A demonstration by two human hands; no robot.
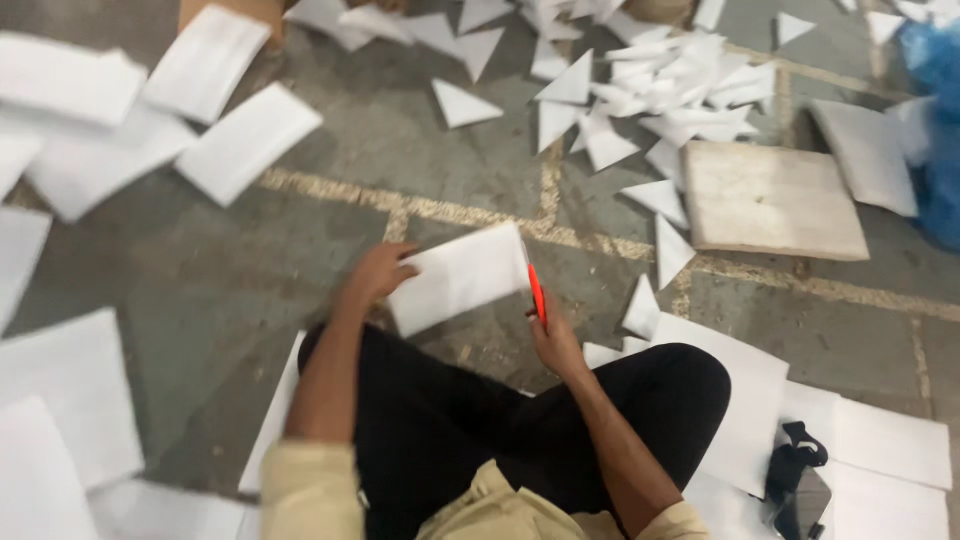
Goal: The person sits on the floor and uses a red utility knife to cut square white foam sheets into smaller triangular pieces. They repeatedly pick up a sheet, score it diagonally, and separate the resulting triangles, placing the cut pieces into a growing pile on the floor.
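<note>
So we're sitting cross-legged on the stone floor (220, 290) here, black trousers, looking straight down at our lap. Our left hand (378, 272) has its fingers pinched on the left edge of a white rectangular sheet (460, 275), holding it up off the floor and a bit tilted, so the free right edge points toward the other hand. Our right hand (555, 340) is clenched around an orange-handled cutter (537, 293), looks like a blade or scissors, hard to tell with the blur, and it sits right at the sheet's right edge. Holding the sheet in the air like that keeps it taut against the tool.

Off ahead of us there's a big heap of white triangles (660, 90) spread over the floor, well apart from our hands. Stacks of uncut white rectangles (240, 140) lie to the left, near enough to grab. A pale flat board (770, 200) lies on the right, and more white sheets (880, 440) sit just beside our right knee, with a dark strap thing (795, 465) on top of them.
</note>
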